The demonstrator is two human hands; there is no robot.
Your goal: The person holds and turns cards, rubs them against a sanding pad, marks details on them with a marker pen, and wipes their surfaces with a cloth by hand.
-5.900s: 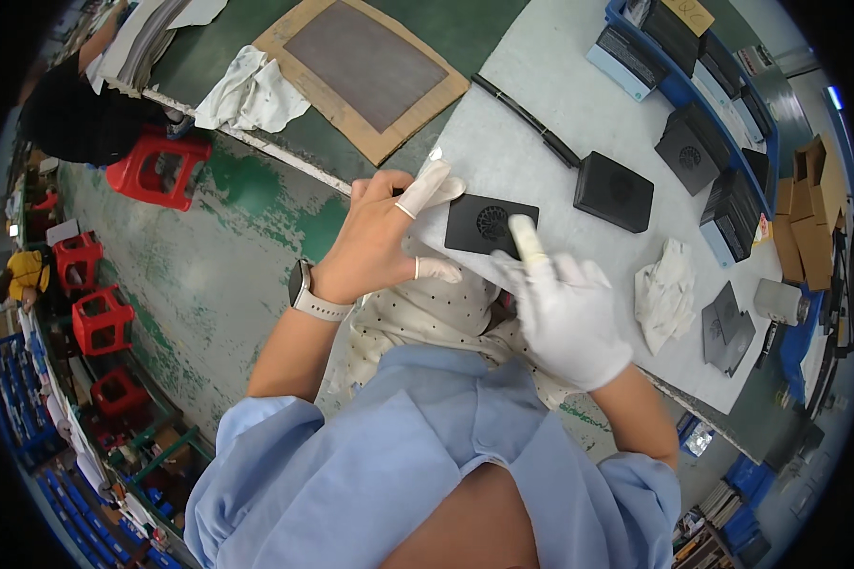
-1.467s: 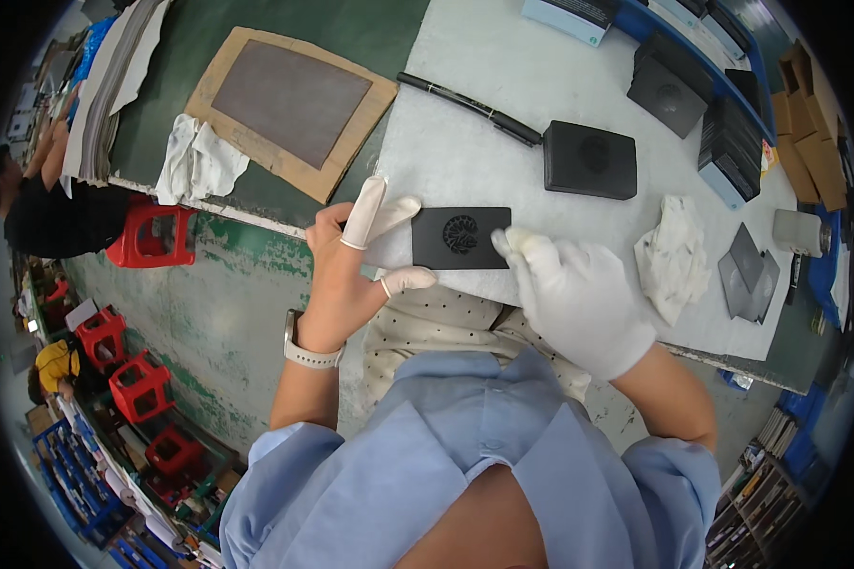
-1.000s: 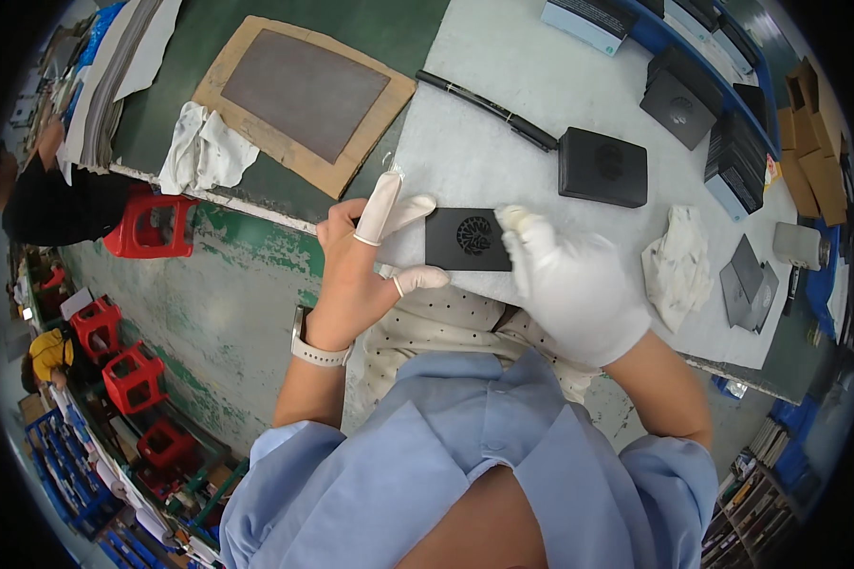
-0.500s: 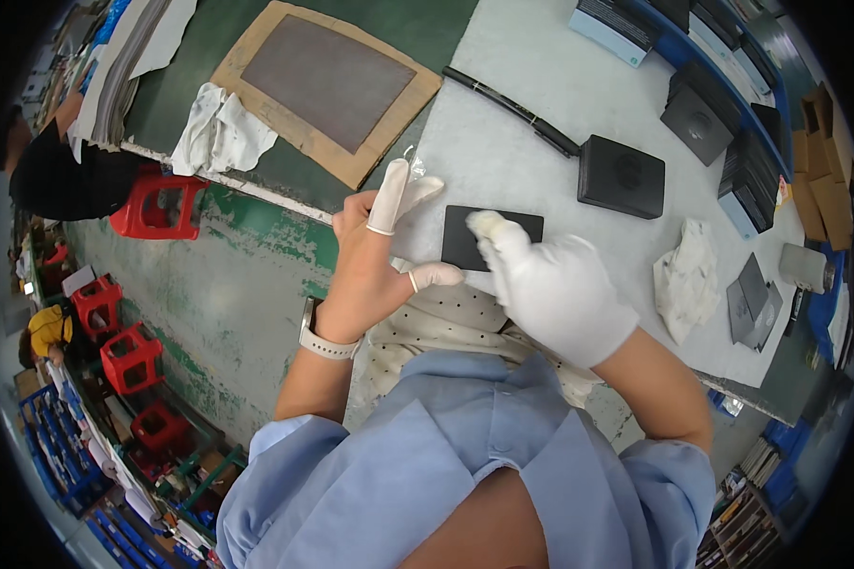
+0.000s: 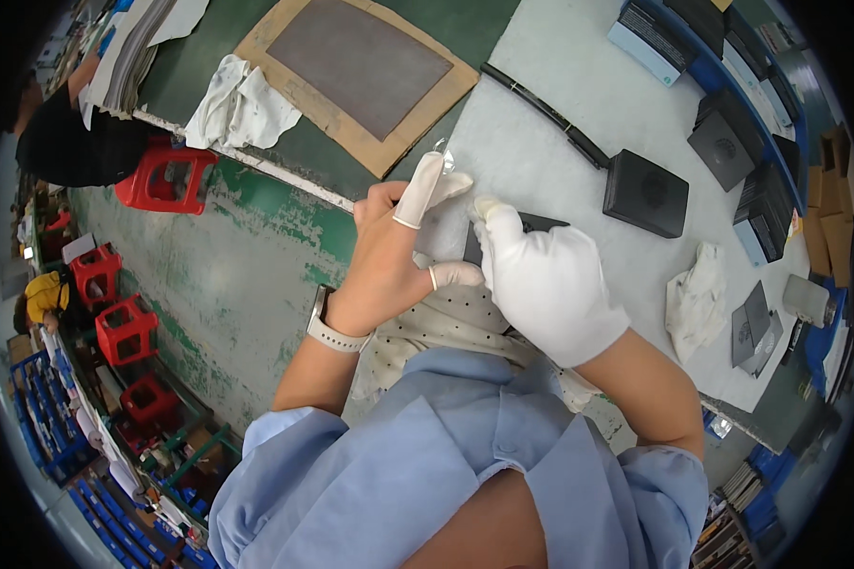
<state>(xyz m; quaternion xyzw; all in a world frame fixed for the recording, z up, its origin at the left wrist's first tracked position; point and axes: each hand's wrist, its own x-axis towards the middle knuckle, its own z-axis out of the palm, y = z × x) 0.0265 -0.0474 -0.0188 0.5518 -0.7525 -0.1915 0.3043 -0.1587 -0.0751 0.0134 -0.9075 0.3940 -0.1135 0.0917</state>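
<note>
A flat black rectangular panel (image 5: pixel 539 222) lies on the white-covered table in front of me, mostly hidden under my right hand (image 5: pixel 547 284). That hand wears a white glove. Its fingers are bent and pressed together over the panel's left part, one tip capped in something yellowish; whatever they may hold is hidden. My left hand (image 5: pixel 375 261) has pale finger cots on the thumb and two fingers. Its thumb reaches to the panel's near left corner, and the cotted fingers stretch away from it, with the hand open. Whether the thumb touches the panel I cannot tell.
To the right are a thick black box (image 5: pixel 646 192), a crumpled white cloth (image 5: pixel 696 302) and a blue rack of black boxes (image 5: pixel 721 152). A black pen (image 5: pixel 546 116) lies beyond the panel. Cardboard (image 5: pixel 389 152) bearing a brown sheet (image 5: pixel 361 62) and another cloth (image 5: pixel 242 106) lie far left.
My right hand has slid left across the panel to its left end, covering more of it. The left hand keeps its pose. The whole view has shifted slightly.
</note>
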